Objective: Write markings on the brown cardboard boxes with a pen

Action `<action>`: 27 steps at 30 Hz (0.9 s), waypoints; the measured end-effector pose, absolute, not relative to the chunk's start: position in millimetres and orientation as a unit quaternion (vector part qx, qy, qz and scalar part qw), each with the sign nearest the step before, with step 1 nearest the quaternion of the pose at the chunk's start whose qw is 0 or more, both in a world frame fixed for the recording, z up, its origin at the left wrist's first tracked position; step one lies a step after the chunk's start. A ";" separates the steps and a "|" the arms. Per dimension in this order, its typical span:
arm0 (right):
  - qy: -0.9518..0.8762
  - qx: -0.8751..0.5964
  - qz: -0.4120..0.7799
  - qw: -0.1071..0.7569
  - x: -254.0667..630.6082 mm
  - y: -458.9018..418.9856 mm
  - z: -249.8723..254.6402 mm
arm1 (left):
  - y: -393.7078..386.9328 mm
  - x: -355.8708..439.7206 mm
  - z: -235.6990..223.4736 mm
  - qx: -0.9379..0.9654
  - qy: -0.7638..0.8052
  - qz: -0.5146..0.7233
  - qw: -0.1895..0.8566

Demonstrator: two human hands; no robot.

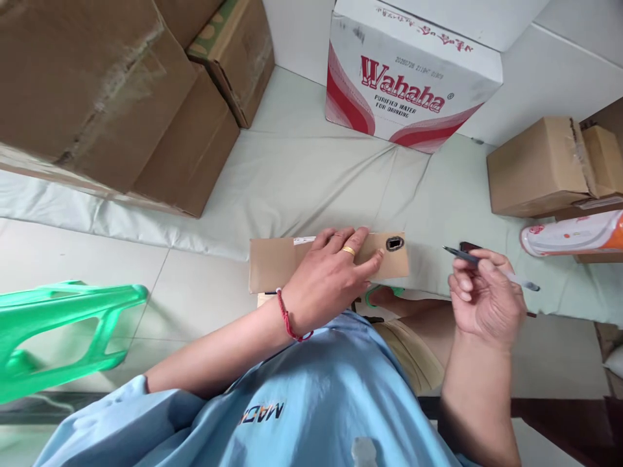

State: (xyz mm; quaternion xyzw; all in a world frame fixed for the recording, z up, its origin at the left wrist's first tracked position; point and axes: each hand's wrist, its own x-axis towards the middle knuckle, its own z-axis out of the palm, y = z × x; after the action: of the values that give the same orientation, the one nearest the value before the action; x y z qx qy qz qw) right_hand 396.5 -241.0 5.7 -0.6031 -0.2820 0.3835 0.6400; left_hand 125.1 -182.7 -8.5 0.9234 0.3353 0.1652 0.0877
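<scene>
A narrow brown cardboard box [275,259] lies along the front edge of the cloth-covered table. My left hand [335,272] rests across its top, fingers lying flat toward the far edge and thumb apart, pointing right. Near the right end of the box is a dark rectangular spot [394,244] ringed in black; I cannot tell whether it is a hole. My right hand [487,292] is raised to the right of the box, closed around a pen [462,253] whose dark tip points left. Behind these fingers a dark object [470,246] is mostly hidden.
Large cardboard boxes [97,97] stand at the left, and a white and red water carton [409,91] at the back. More boxes [540,168] and an orange-white cylinder [574,233] are on the right. A green plastic stool [111,295] stands on the floor at left.
</scene>
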 end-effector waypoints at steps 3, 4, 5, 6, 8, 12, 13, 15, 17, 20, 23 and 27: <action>-0.336 -0.575 0.401 0.629 369.0 -222.0 2.2 | -183.3 123.5 -10.5 0.919 0.342 0.171 0.096; -0.353 -0.564 0.399 0.631 360.8 -215.7 0.4 | -183.5 123.3 -10.7 0.917 0.345 0.172 0.100; -0.367 -0.556 0.392 0.634 353.5 -210.1 -1.3 | -183.7 123.4 -10.7 0.916 0.348 0.171 0.104; -0.376 -0.554 0.380 0.639 347.1 -205.4 -2.9 | -183.9 123.5 -10.5 0.915 0.349 0.170 0.108; -0.378 -0.567 0.352 0.641 337.4 -199.3 -5.6 | -184.4 123.9 -9.7 0.914 0.351 0.168 0.114; -0.374 -0.611 0.334 0.613 329.5 -200.5 -11.1 | -185.1 124.8 -9.0 0.913 0.352 0.175 0.112; -0.383 -0.620 0.331 0.600 329.6 -202.4 -13.0 | -185.2 124.9 -9.1 0.913 0.351 0.177 0.109; -0.410 -0.637 0.311 0.574 331.0 -206.5 -17.2 | -185.4 125.0 -9.8 0.914 0.349 0.178 0.105; -0.437 -0.652 0.285 0.550 332.2 -209.4 -21.0 | -185.9 125.3 -11.0 0.916 0.347 0.177 0.101; -0.466 -0.672 0.239 0.524 330.8 -210.5 -22.8 | -187.2 126.0 -13.1 0.915 0.346 0.186 0.088; -0.495 -0.684 0.193 0.500 326.9 -210.0 -20.7 | -188.6 126.5 -14.4 0.914 0.344 0.198 0.080; -0.521 -0.682 0.197 0.474 326.0 -210.9 -18.6 | -189.3 126.5 -13.4 0.916 0.343 0.193 0.082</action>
State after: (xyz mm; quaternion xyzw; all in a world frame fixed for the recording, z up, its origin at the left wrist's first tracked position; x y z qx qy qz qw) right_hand 326.0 -210.9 -18.6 -0.6819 -0.5211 0.1966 0.4741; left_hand 126.5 -189.3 -13.4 0.9158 0.3426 0.1930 0.0816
